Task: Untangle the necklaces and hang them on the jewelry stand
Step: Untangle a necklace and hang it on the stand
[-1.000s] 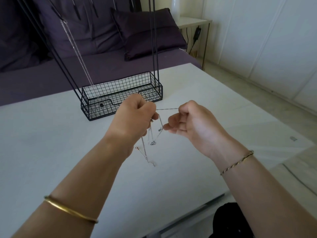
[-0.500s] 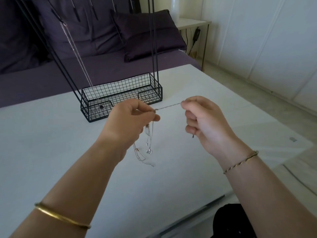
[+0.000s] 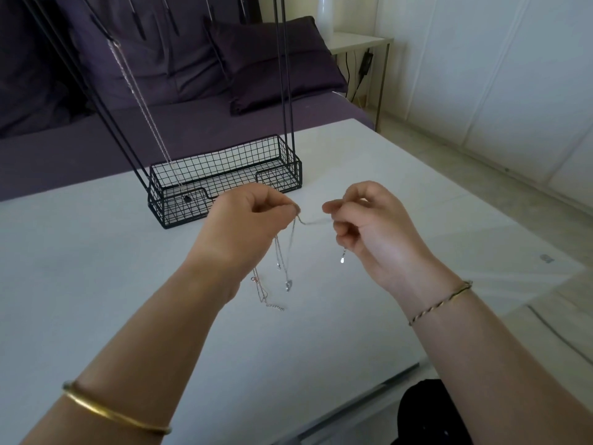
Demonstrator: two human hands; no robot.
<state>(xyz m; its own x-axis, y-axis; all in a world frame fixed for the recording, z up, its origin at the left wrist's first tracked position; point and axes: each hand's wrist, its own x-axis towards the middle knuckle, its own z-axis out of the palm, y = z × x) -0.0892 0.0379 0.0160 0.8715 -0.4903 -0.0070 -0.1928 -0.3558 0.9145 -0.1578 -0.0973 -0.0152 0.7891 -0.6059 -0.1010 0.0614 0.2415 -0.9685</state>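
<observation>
My left hand [image 3: 247, 223] pinches a bunch of thin tangled necklaces [image 3: 282, 268] above the white table [image 3: 96, 284]; their chains and small pendants dangle down to the tabletop. My right hand [image 3: 369, 226] pinches one silver strand that runs slack from the left fingers, and its clasp end hangs below the right palm. The black wire jewelry stand [image 3: 224, 181], a mesh basket base with tall rods, sits just behind my hands. One silver necklace [image 3: 144, 114] hangs from the stand's left side down into the basket.
A purple sofa with a cushion [image 3: 272, 62] lies behind the table. A small side table [image 3: 359, 43] with a cable stands at the back right. The table's right edge drops to a pale floor [image 3: 481, 162].
The strand between my hands was taut and now sags. My right hand has shifted slightly right and its clasp end now hangs below the palm. The dangling bunch has swung a little.
</observation>
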